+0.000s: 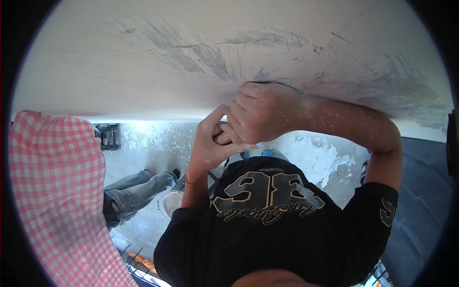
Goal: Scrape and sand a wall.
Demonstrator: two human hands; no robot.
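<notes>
A pale panel [143,71] with grey smears and scratch-like marks spans the upper part of the view. My right hand [267,112], dusted white, is curled closed against its lower edge. Whatever lies under those fingers, if anything, is hidden. Just left of it and lower, my left hand [208,141] curves with bent fingers close against the right one. Between the two hands shows a small tan piece [223,138], mostly covered; its kind cannot be made out.
Pink-and-white checked cloth [62,182] hangs at the left. Beyond it show a person's jeans legs [138,191] and a white bucket [170,203]. White spatter marks the grey floor [148,143]. A dark sheet [425,201] stands at the right.
</notes>
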